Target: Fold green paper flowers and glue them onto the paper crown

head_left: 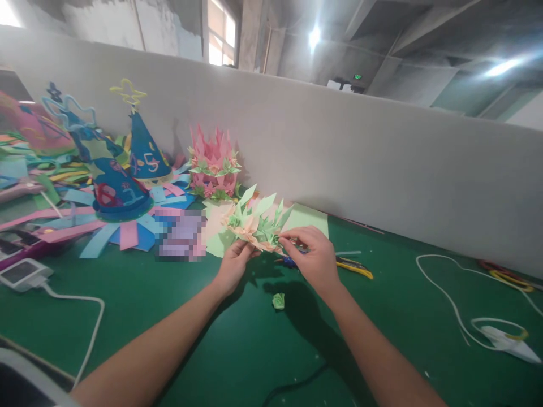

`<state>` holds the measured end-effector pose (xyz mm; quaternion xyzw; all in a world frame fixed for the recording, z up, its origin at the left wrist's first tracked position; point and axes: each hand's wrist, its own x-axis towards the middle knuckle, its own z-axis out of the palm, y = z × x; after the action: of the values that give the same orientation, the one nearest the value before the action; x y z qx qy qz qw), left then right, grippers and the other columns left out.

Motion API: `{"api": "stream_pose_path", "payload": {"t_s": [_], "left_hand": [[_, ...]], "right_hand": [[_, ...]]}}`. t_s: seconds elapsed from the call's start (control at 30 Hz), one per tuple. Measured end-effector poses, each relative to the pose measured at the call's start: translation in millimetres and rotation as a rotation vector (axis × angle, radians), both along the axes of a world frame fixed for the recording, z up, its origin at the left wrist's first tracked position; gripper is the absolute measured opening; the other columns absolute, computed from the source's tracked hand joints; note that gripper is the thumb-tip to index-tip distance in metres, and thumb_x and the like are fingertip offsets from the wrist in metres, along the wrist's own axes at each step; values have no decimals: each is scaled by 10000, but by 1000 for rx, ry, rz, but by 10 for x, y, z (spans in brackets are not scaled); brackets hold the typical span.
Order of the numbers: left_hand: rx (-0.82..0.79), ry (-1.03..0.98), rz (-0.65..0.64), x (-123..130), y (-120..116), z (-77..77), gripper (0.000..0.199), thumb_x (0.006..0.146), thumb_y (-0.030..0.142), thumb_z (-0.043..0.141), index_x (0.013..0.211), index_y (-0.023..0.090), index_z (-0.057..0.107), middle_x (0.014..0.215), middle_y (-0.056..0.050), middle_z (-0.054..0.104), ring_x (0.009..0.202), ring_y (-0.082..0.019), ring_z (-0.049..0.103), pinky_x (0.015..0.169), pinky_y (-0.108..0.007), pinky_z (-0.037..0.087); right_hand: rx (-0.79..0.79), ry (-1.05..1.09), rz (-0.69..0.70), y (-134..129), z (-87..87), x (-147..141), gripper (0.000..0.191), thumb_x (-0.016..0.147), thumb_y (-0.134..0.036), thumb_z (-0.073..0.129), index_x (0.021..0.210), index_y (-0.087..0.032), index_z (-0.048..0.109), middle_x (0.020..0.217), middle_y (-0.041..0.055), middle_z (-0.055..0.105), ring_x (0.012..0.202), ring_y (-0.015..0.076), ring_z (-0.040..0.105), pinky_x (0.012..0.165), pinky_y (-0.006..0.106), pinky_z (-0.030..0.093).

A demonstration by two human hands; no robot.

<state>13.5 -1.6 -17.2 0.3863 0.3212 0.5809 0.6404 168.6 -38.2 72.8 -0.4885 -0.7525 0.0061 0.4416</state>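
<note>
Paper crown (255, 227) is what we hold: left hand (235, 263) gripping its bottom, right hand (315, 251) pinching its side. One green flower (278, 301) lies on our desk (237, 356).

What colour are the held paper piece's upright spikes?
Pale green; the spikes show best in the head view.

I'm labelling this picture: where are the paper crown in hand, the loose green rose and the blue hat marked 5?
Paper crown (266, 227), head view: green leaves.
Green rose (278, 301), head view: its folded middle.
Blue hat (144, 148), head view: cone's side.
</note>
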Motion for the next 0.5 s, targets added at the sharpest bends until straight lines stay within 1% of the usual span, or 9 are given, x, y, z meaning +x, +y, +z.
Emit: {"api": "stream_pose_path", "payload": {"t_s": [0.07, 0.17, 0.37, 0.5], "left_hand": [[17, 3, -9, -5, 1, -6, 278, 702, 360, 664, 902, 169, 671, 913, -33, 669, 779, -135, 586, 766, -266, 463], [25, 10, -16, -3, 1, -2, 266, 717, 353, 651, 913, 175, 669, 952, -37, 666, 823, -143, 585, 761, -256, 465], [30, 21, -37, 5, -6, 9, 215, 735, 324, 629, 903, 195, 667, 939, -23, 671, 814, -131, 589, 725, -229, 461], [13, 14, -28, -1, -8, 17, 217, 727, 306, 631, 909, 193, 664, 946, -28, 670, 820, -139, 593, 725, -236, 462]], "right_hand": [[24, -63, 19, 81, 19, -40, 77, 814, -238, 585, 767, -219, 644, 752, 12, 665, 734, 167, 567, 705, 313, 430], [10, -158, 43, 147, 3, -92, 102, 828, -226, 561, 757, -211, 633, 727, 12, 646, 719, 167, 537, 714, 321, 399], [7, -265, 21, 159, -35, -113, 155, 853, -250, 522, 751, -197, 625, 730, 24, 627, 718, 174, 495, 697, 323, 359], [18, -297, 13, 166, -60, -126, 164, 862, -254, 507, 766, -191, 624, 735, 27, 622, 726, 175, 487, 705, 320, 350]]}}
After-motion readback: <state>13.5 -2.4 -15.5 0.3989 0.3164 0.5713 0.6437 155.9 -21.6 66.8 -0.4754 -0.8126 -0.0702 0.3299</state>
